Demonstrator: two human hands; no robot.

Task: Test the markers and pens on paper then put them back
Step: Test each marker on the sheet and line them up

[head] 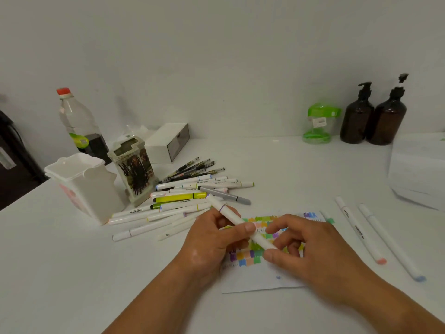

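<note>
A white marker with a purple band (227, 214) is held slantwise over the paper (258, 277). My left hand (212, 244) grips its middle and my right hand (310, 251) pinches its near end. The paper carries several coloured test patches. A pile of markers and pens (183, 198) lies on the table to the left, beside a white pen holder (86, 186) and a printed pen holder (133, 169). Three markers (356, 227) lie to the right of the paper.
A plastic bottle with a red cap (77, 124) and a white box (168, 143) stand behind the holders. A green-lidded jar (319, 122) and two brown pump bottles (373, 116) line the back wall. A stack of white paper (419, 169) sits at far right.
</note>
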